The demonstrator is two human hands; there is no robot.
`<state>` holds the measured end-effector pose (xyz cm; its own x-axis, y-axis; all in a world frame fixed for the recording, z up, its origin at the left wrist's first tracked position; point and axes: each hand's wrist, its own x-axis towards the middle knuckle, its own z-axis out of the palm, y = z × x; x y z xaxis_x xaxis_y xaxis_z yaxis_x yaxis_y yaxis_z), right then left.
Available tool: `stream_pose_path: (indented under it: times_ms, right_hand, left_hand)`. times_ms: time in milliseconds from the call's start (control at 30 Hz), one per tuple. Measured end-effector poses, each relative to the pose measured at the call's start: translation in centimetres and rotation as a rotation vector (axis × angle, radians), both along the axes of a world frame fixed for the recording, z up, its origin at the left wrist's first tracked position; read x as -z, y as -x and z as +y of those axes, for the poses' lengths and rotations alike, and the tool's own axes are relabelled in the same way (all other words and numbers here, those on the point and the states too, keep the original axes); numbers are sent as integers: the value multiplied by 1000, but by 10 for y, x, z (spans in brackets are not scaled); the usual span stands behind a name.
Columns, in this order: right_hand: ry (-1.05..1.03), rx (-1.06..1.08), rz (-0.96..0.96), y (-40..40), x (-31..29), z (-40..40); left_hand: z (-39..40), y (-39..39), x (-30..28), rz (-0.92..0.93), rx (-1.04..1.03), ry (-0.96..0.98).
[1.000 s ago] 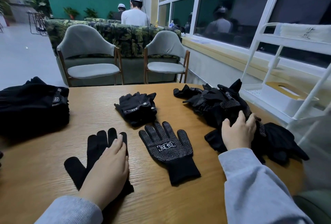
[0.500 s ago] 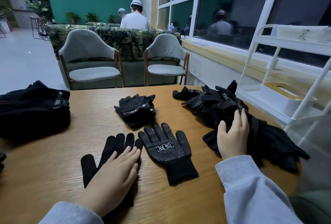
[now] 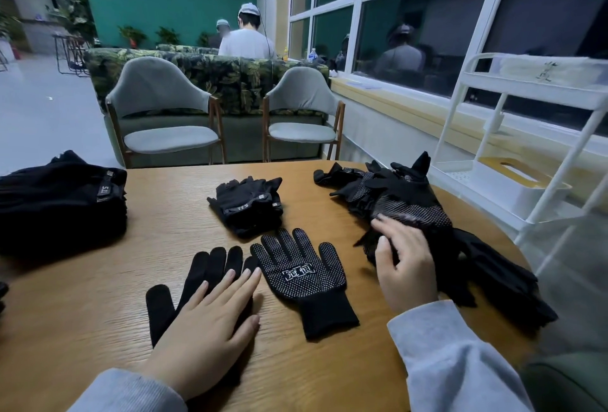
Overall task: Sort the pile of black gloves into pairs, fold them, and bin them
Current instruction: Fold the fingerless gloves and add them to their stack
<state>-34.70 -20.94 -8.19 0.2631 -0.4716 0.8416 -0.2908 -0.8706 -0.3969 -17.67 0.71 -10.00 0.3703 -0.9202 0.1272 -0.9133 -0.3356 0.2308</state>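
Observation:
A plain black glove (image 3: 197, 275) lies flat on the wooden table (image 3: 98, 306), and my left hand (image 3: 210, 326) rests flat on it with fingers spread. Right beside it lies a black glove with white grip dots (image 3: 301, 275) and a white label, palm up. On the right is a loose pile of black gloves (image 3: 408, 210). My right hand (image 3: 404, 263) has its fingers curled around the near edge of that pile, gripping a dotted glove. A folded black glove pair (image 3: 246, 204) sits at the table's middle.
A stack of folded black gloves (image 3: 59, 201) sits at the left edge. A white wire rack (image 3: 526, 135) with a white bin (image 3: 503, 187) stands right of the table. Two grey chairs (image 3: 164, 115) stand behind the table; people sit beyond a sofa.
My left hand has slid the plain glove rightward until it lies against the dotted glove. My right hand has shifted on the pile and closed on a dotted glove's edge.

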Motion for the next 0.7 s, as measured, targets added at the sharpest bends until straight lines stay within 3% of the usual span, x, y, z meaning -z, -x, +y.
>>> stream_pose_path:
  times_ms: [200, 400, 567, 700]
  right_hand:
    - [38, -156, 97, 2, 1, 2]
    - [11, -22, -35, 5, -9, -5]
    - [-334, 309, 305, -5, -9, -24]
    - [-529, 316, 465, -9, -7, -30]
  left_hand:
    - [2, 0, -1, -2, 4, -16]
    - [1, 0, -1, 19, -1, -6]
    - [1, -2, -1, 19, -1, 11]
    - [1, -1, 1, 15, 0, 29]
